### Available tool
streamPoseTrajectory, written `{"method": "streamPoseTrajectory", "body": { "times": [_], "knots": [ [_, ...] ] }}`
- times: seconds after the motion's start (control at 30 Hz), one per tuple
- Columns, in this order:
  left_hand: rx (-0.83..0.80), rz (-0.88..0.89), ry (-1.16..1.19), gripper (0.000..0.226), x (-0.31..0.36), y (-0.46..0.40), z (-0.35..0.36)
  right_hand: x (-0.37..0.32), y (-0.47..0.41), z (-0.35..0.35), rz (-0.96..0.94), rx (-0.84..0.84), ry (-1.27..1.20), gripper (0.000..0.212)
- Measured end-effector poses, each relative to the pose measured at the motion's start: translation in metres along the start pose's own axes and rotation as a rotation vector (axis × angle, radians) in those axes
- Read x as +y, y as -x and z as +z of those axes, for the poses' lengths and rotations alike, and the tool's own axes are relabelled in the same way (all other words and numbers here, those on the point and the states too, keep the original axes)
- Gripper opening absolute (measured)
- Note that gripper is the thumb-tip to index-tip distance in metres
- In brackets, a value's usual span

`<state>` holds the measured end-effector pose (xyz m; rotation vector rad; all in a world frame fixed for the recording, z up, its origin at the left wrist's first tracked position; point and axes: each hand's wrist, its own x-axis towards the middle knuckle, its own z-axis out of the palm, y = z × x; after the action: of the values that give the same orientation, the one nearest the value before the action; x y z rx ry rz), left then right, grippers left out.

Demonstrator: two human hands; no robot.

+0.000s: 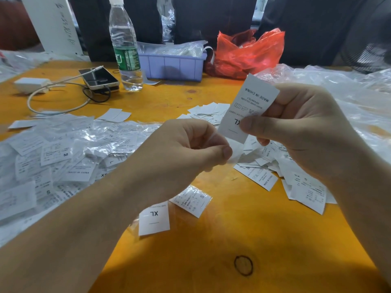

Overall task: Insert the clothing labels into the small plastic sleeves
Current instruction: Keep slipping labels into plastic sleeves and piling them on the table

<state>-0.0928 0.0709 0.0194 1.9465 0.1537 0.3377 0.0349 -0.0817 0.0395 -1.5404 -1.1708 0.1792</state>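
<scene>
1. The right hand (300, 127) is pinching a white XL label (248, 107) between thumb and fingers, above the counter (211, 240).
2. The left hand (190, 144) is pinching something thin just below the label, probably a clear sleeve (233, 153); it is hard to see.
3. I think the sleeve mouth must be opening wide before the label's lower edge is sliding in straight.

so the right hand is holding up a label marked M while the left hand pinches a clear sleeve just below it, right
Not quite. In the head view the label pinched in the right hand reads XL, not M. The rest stands: the left hand pinches a clear sleeve just below it.
</scene>
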Motion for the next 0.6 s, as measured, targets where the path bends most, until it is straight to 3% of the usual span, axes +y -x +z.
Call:
{"method": "streamPoseTrajectory", "body": {
  "times": [0.27, 0.6],
  "knots": [
    [-0.032, 0.019, 0.003, 0.011, 0.001, 0.0, 0.0, 0.003, -0.001, -0.004, -0.016, 0.016, 0.044, 0.013],
    [-0.07, 0.013, -0.019, 0.008, -0.002, -0.001, 0.0, -0.001, -0.003, -0.013, 0.0, -0.118, -0.064, 0.027]
  ]
}}
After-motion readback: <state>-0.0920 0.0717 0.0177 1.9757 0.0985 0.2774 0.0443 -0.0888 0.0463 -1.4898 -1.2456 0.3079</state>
